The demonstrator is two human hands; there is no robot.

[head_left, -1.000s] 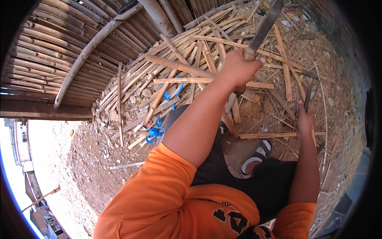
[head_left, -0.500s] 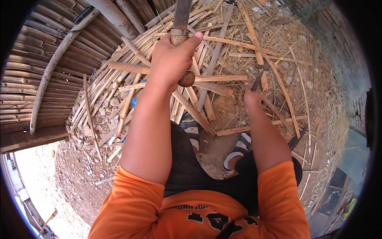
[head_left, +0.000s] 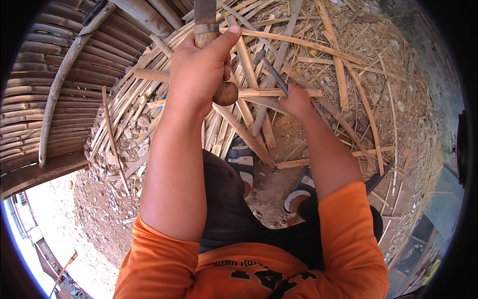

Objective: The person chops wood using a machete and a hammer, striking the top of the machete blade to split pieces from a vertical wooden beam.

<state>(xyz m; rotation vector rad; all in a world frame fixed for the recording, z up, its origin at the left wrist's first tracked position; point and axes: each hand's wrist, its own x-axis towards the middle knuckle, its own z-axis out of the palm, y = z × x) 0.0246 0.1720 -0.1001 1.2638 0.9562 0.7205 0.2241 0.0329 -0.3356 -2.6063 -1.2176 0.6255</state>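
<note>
Bamboo poles (head_left: 30,102), laid side by side, are seen filling the upper left of the frame. Stony ground (head_left: 97,219) is shown at lower left, and split strips (head_left: 339,79) are strewn, crossing one another, over the top and right. An orange shirt (head_left: 343,239) and black trousers (head_left: 224,209) are worn at bottom centre. At top centre a broad-bladed knife (head_left: 205,12) is held, its dark blade cut off by the upper edge; its wooden handle (head_left: 205,39) is wrapped by the closed left hand (head_left: 191,74). Right of it, a hammer (head_left: 272,72) is gripped by its shaft in the closed right hand (head_left: 298,102), its head angled toward the upper left; whether any strip is touched by it cannot be told. Both tools are judged stiff and not fragile. The knife is probably heavier, so it is best taken by the handle, above the rounded knob (head_left: 225,93), where slipping would be checked. The hammer, likely head-heavy, is best held firmly, low on its slim shaft.
</note>
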